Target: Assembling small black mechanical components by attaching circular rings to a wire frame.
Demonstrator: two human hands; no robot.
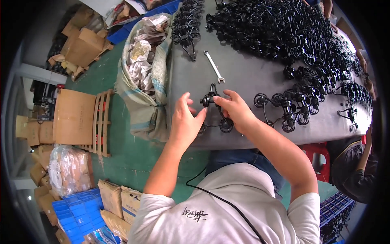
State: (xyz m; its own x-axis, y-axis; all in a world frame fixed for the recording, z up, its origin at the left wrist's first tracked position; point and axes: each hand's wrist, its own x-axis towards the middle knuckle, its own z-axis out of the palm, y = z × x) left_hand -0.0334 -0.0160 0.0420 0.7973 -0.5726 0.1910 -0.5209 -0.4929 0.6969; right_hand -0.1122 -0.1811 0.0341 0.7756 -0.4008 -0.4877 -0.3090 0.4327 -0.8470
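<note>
A black metal part (pixel 207 100) with a clamp-like body and a bent rod loop stands at the near edge of the grey table (pixel 243 77). My right hand (pixel 235 109) pinches it from the right with the fingertips. On the other side my left hand (pixel 185 122) is open, its thumb and fingers spread close to the part. I cannot tell whether the thumb touches it. More black rod and ring pieces (pixel 226 124) lie below, partly hidden by my hands. Beyond the part lies a silver combination wrench (pixel 214 67), slanting across the tabletop.
A large heap of black metal parts (pixel 276 32) covers the far right, with a row of them (pixel 290 105) nearer. Left of the table stands a sack (pixel 142 110) of crumpled paper. A red stool (pixel 319 158) and another person (pixel 351 166) are at the right.
</note>
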